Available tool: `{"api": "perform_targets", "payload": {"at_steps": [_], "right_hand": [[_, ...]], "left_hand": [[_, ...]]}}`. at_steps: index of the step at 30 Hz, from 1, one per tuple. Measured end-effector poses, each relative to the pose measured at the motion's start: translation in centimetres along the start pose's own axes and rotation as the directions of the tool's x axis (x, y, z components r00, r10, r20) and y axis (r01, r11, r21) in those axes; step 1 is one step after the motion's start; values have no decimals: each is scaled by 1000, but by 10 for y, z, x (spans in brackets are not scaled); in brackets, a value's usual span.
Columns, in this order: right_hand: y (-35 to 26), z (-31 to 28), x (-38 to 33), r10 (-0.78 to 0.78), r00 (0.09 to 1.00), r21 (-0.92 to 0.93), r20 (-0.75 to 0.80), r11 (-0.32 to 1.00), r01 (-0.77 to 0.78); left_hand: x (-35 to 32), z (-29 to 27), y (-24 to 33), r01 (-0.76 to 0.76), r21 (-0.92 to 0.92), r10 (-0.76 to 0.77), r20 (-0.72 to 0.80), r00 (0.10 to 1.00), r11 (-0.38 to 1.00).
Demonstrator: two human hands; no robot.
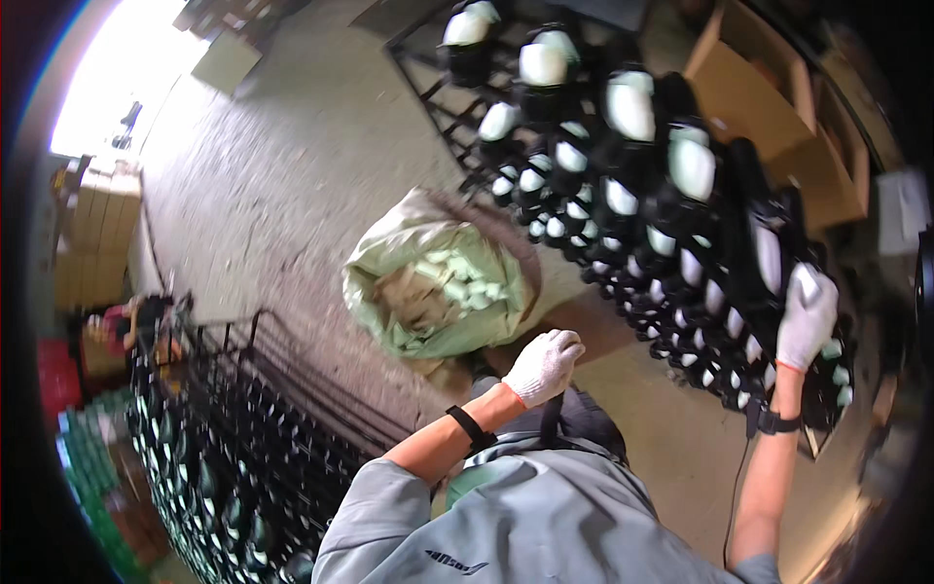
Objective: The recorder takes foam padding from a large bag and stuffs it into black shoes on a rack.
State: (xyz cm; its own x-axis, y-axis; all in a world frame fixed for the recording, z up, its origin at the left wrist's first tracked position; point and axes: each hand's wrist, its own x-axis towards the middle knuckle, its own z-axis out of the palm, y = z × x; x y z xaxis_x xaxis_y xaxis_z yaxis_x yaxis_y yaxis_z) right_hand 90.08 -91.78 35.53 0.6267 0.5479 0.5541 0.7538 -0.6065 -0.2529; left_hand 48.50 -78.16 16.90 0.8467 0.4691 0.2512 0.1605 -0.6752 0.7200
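Observation:
My right hand (809, 316), in a white knitted glove with an orange cuff edge, reaches to the near right end of a rack of black shoes (747, 219) with white stuffing in their openings. Its fingers are closed beside a shoe; a pale patch shows at them, too blurred to name. My left hand (547, 368), gloved alike, is closed in a fist in front of my body. Whatever it may hold is hidden. Just beyond it stands an open pale woven sack (375, 326), with white wads (457, 282) and brownish paper inside.
Another black rack (263, 467), loaded with dark shoes, stands at the lower left. Open cardboard boxes (754, 88) lie behind the right rack. Stacked cartons (97, 219) stand at the far left by a bright doorway. A dark cord (736, 496) hangs along my right forearm.

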Motion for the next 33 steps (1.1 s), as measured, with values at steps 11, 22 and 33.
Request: {"api": "perform_targets", "payload": {"at_steps": [11,22,33], "right_hand": [[93,10,-19,-201,933,-458,299,828,325],[-137,201,-300,-152,788,443,597,881,-165],[-330,785,-651,-320,49,312,946,941,128]], "left_hand": [[-128,15,-122,523,129,-537,126,834,843],[-241,178,-503,820,178,-829,-40,558,543],[-269,215,-730,585,598,-758,57,650,547]]}}
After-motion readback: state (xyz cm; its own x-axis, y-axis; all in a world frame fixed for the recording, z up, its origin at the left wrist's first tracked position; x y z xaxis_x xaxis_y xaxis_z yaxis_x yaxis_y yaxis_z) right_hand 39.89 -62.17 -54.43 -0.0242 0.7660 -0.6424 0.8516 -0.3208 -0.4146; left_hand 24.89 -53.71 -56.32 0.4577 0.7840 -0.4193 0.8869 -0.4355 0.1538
